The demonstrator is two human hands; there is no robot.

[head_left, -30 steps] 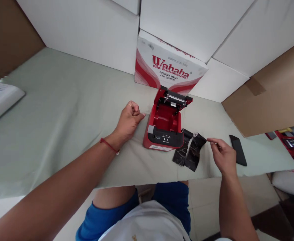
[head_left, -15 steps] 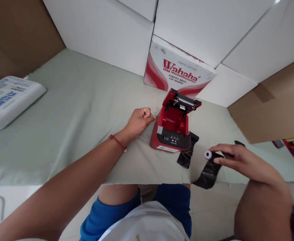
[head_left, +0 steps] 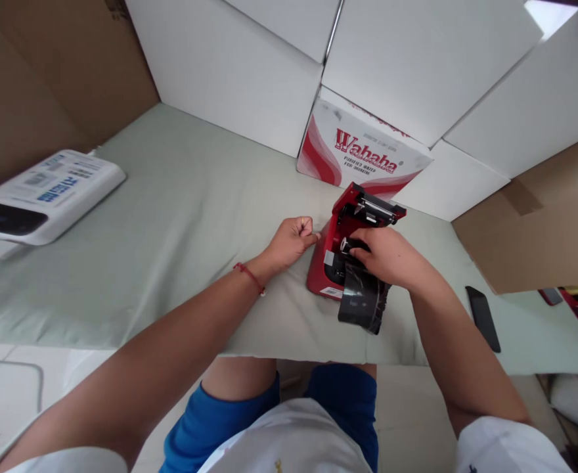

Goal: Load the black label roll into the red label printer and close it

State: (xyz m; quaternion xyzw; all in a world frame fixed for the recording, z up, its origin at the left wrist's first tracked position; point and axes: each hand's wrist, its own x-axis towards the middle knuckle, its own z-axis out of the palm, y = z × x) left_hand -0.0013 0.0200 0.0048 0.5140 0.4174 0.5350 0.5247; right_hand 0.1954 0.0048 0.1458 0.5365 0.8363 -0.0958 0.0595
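A red and black receipt printer (head_left: 317, 272) sits on the cloth-covered table with its lid (head_left: 374, 207) raised. My right hand (head_left: 390, 255) reaches into its paper bay, thumb and fingers closed around a small black paper roll (head_left: 352, 246) with a pale core. From the roll a loose black paper strip (head_left: 360, 297) hangs over the printer's front, hiding most of the button panel. My left hand (head_left: 291, 244) is curled into a fist at the printer's left side, its thumb against the casing; nothing shows inside the fist.
Behind the printer stands a Wahaha water carton (head_left: 362, 154) against white boxes (head_left: 240, 72). A white device with a dark display (head_left: 52, 194) lies at the left. To the right are a black phone (head_left: 483, 318) and a brown cardboard panel (head_left: 540, 217).
My right hand has carried the paper roll leftward from beside the printer into its open bay. The trailing strip now drapes over the front. My left hand keeps its place by the casing.
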